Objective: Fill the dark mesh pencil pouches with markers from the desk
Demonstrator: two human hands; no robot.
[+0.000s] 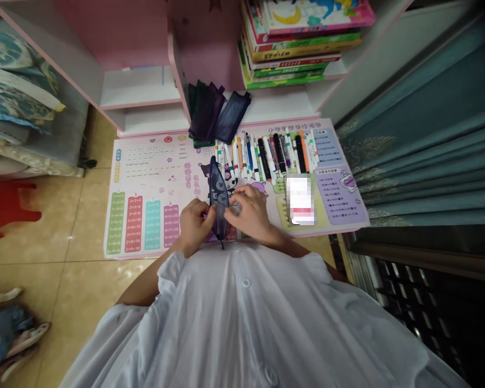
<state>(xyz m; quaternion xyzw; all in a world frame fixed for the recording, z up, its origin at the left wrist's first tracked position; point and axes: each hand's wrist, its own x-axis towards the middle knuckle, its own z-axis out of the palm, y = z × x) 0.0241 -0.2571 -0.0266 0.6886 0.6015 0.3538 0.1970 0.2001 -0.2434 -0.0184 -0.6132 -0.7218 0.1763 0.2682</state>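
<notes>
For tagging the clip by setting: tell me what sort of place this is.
Probably a child's study corner at home: a times-table mat on the desk, a row of marker pens, and stacked children's books on the shelf.

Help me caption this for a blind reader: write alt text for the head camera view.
A person's left hand and right hand grip a dark blue mesh pouch over a pink desk mat printed with number tables. Behind it lie a row of markers, more dark pouches, and stacked books on a pink shelf.
</notes>
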